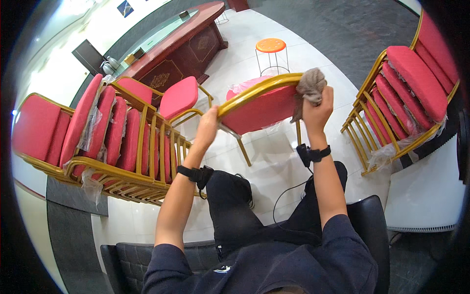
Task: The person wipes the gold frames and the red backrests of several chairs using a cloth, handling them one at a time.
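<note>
Before me stands a banquet chair with a gold metal frame point(262, 87) and a red padded backrest point(259, 112). My left hand point(208, 126) grips the left end of the frame's curved top. At the opposite end, my right hand point(318, 108) holds a crumpled grey-brown cloth point(311, 86) against the gold frame. Part of the cloth hangs down beside the backrest. Pinkish clear plastic point(251, 83) shows over the seat behind the backrest. The rest of the seat is mostly hidden.
Stacked red chairs point(121, 143) rise at my left, plastic film hanging from them. Another stack point(407, 92) stands at right. Beyond are a single red chair point(180, 97), an orange-topped stool point(271, 46) and a dark wooden counter point(180, 55). I sit on a black sofa point(137, 257); a cable point(281, 198) dangles from my right wrist strap.
</note>
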Demonstrator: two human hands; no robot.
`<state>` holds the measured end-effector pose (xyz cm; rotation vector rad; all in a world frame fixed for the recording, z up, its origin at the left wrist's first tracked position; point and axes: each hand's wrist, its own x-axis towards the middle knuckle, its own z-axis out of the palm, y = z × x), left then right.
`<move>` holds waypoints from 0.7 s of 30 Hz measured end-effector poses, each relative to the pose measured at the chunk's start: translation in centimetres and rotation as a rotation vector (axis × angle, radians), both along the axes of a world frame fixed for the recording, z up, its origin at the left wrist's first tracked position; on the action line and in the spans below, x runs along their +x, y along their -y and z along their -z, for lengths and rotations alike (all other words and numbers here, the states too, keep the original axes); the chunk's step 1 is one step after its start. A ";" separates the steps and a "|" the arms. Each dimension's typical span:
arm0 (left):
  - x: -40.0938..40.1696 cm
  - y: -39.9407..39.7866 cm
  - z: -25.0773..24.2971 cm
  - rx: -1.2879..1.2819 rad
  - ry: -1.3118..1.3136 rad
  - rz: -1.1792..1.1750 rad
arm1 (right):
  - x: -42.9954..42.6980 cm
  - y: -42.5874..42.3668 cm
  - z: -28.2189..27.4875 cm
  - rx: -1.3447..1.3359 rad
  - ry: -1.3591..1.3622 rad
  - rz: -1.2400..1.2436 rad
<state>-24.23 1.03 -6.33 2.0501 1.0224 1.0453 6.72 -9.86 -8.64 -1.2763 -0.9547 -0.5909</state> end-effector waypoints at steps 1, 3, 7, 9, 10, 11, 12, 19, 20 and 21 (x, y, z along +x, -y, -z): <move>0.7 0.5 0.4 -0.013 -0.067 -0.010 | 1.5 -0.6 0.4 -0.011 -0.061 0.024; 3.9 2.3 0.4 0.030 -0.136 0.070 | 4.8 -0.6 0.6 -0.061 -0.166 0.011; 8.1 4.3 -0.5 0.031 -0.183 0.258 | 8.8 -0.6 -0.1 -0.152 -0.269 0.032; 8.9 4.3 0.3 0.053 -0.149 0.302 | 5.7 0.0 -0.4 -0.078 -0.380 -0.176; 9.3 4.4 0.2 0.048 -0.157 0.307 | 4.1 0.2 -0.4 -0.001 -0.388 -0.281; 9.9 4.6 0.0 0.021 -0.151 0.318 | 2.9 0.8 -0.6 0.015 -0.364 -0.290; 10.3 4.5 0.0 -0.008 -0.148 0.330 | 1.6 1.5 -0.8 0.031 -0.342 -0.300; 10.5 4.3 0.3 -0.054 -0.139 0.323 | -6.9 3.5 4.3 -0.077 -0.023 -0.208; 11.0 4.4 0.6 -0.068 -0.072 0.333 | -7.6 3.5 6.3 -0.078 0.080 -0.151; 10.5 4.3 0.6 -0.068 -0.085 0.329 | -9.3 4.2 6.2 -0.104 0.032 -0.249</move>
